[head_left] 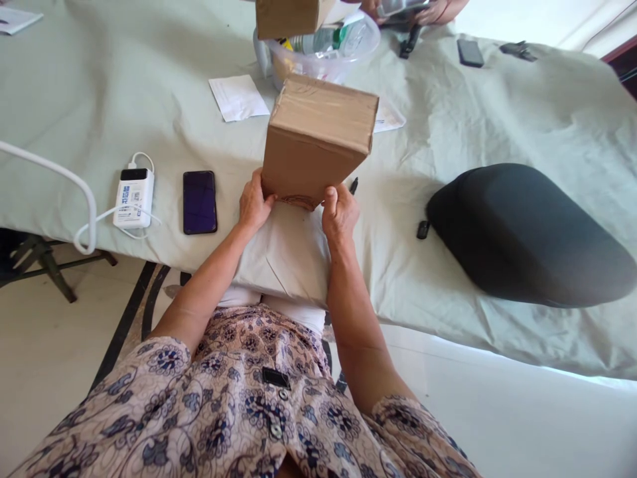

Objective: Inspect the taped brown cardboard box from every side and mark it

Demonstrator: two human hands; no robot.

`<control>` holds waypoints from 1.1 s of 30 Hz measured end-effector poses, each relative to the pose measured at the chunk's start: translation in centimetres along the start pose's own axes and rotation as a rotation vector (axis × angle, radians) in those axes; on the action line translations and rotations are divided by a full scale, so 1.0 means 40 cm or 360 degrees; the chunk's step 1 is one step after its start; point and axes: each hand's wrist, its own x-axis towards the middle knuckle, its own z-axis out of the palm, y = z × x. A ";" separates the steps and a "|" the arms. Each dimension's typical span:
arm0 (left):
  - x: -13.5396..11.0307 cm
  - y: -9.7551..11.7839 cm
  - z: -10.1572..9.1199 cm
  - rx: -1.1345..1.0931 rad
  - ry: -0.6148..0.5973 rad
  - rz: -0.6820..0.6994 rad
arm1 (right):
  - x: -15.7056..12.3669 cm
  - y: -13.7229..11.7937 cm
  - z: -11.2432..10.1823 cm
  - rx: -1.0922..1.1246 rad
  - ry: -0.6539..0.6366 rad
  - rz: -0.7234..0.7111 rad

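A taped brown cardboard box [318,136] stands tilted on its near edge on the cloth-covered table [124,99]. My left hand [253,202] grips its lower left corner, fingers curled against the side. My right hand [340,211] holds the lower right corner, thumb pressed on the cardboard. Directly below both hands the cloth bulges over the table's front edge. A black pen [353,185] lies just right of my right hand.
A dark phone [200,201] and a white power bank [133,197] with cable lie at left. A black padded case [527,232] sits at right. Behind are white paper [237,97], a clear tub [323,50] of items, another box [288,16], and another person's hands [423,10].
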 end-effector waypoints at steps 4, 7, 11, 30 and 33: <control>-0.002 -0.001 0.004 0.0192 0.0015 0.0059 | 0.010 0.004 0.014 0.0176 0.0487 -0.0054; 0.003 -0.006 0.000 0.0223 0.0042 0.0125 | 0.018 0.009 0.026 0.0354 0.0553 -0.0099; 0.016 -0.016 -0.010 0.0148 0.0125 0.0217 | 0.018 0.013 0.037 0.0588 0.0456 -0.0036; 0.019 -0.028 -0.006 0.0111 0.0130 0.0316 | 0.008 0.005 0.010 0.0992 0.0261 0.0294; 0.020 -0.029 0.001 0.0082 0.0113 0.0293 | 0.003 -0.017 -0.002 0.1029 0.0417 0.0280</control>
